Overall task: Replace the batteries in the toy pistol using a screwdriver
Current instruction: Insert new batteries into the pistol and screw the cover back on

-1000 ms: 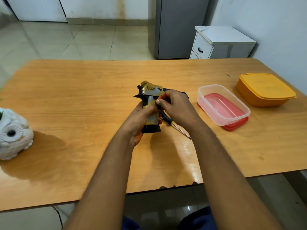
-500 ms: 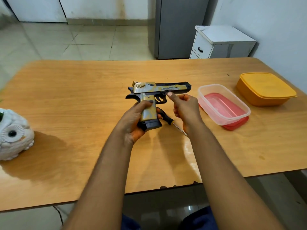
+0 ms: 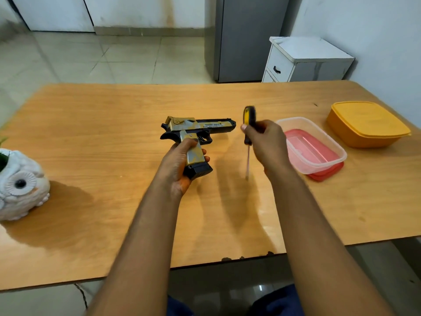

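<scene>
- Gold pistol [image 3: 197, 128]: our left grip [image 3: 180, 166] clamps its handle, presenting the side for unscrewing.
- Screwdriver [image 3: 248, 124]: right grip [image 3: 265, 142] wraps it, tip down, ready.

Your forearms are bare from the bottom edge up to the wrists: no sleeves, watch, bands or gloves. Your left hand [image 3: 176, 166] and right hand [image 3: 265, 142] carry no rings. Dark blue cloth [image 3: 276, 303] covers your lap.
</scene>
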